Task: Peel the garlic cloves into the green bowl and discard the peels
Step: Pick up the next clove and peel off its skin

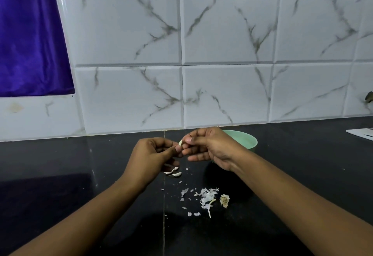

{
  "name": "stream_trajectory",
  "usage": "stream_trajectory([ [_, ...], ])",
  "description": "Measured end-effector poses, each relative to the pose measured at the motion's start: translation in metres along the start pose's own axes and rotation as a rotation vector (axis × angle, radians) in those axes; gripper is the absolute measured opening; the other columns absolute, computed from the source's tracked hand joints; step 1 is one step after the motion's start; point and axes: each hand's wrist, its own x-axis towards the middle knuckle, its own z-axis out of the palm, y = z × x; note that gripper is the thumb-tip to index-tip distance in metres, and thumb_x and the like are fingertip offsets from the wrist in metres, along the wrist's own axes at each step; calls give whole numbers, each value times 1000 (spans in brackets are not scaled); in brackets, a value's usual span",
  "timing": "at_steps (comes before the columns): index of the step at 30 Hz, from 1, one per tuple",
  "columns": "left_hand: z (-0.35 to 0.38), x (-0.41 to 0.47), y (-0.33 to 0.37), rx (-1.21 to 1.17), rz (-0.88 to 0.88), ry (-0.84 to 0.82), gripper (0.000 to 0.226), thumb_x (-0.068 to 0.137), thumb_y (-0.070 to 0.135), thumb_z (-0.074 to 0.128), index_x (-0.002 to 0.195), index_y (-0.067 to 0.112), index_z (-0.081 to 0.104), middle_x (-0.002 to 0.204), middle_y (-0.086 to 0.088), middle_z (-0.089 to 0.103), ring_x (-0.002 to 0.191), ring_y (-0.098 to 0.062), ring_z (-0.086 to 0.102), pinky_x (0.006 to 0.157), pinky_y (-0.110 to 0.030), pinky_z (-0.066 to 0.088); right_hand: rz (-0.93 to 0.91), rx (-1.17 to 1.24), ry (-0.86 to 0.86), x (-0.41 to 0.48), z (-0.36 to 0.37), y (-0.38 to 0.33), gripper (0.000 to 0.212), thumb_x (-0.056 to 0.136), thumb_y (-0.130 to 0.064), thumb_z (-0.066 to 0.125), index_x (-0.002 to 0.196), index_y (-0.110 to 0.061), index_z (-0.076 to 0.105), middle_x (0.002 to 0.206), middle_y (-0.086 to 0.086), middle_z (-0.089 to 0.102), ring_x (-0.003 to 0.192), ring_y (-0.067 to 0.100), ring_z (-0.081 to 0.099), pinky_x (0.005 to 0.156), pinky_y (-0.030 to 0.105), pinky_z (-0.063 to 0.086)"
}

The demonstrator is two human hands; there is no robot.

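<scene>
Pinching garlic clove [180, 142] — left hand [149, 154], right hand [212, 146], green bowl [248, 140] behind, partly hidden

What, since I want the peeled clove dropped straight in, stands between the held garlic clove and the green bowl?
Nothing on the counter does. The garlic clove is pinched between the left hand and the right hand; only the right hand itself lies between it and the green bowl, partly hiding it.

The green bowl [245, 140] is pale mint. The counter [80, 164] is black, the wall tiles [228, 27] white with grey marble veins, the cloth [30, 33] at far left violet. The garlic clove [180, 142] is cream, the near peels [207, 197] white, the root stub [224, 200] tan
</scene>
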Motion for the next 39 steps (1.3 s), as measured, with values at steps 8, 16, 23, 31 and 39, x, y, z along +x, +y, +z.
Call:
stream_trajectory([
  [8, 3, -1, 0, -59, -8, 67, 5, 80, 6, 72, 83, 2, 72, 70, -18, 71, 61, -17, 69, 58, -26, 56, -74, -141, 57, -1, 5, 3, 7, 81, -4, 68, 77, -10, 67, 79, 7, 72, 63, 12, 66, 60, 24, 56],
  [16, 3, -5, 3, 274, 154, 163, 3, 79, 17, 75, 75, 17, 75, 60, 5, 71, 57, -3, 68, 58, -15, 52, -103, -179, 161, 0, 14, 11, 5, 82, -4, 65, 78, -7, 66, 60, 0, 62, 54, 10, 60, 56, 30, 54],
  [23, 4, -8, 2, 640, 346, 187, 5, 82, 30, 70, 78, 29, 73, 66, 13, 70, 63, 2, 65, 66, -26, 53, -134, -221, 263, 2, 20, 15, 20, 80, -3, 61, 62, -12, 61, 51, 0, 55, 45, 10, 53, 49, 26, 50],
  [31, 6, -6, 5, 342, 219, 28, 12, 86, 17, 67, 75, 20, 70, 64, 6, 72, 60, -4, 68, 64, -24, 56, -126, -174, 204, 3, 16, 13, 24, 85, -6, 57, 62, -14, 57, 54, 1, 48, 46, 8, 46, 43, 24, 48],
  [39, 8, -7, 10, -158, -96, -170, 13, 93, 14, 54, 84, 7, 61, 73, -6, 70, 57, -15, 64, 56, -31, 54, -93, -142, 66, -2, -3, -7, 26, 96, -20, 51, 77, -7, 63, 63, 2, 56, 50, 10, 51, 46, 24, 51],
])
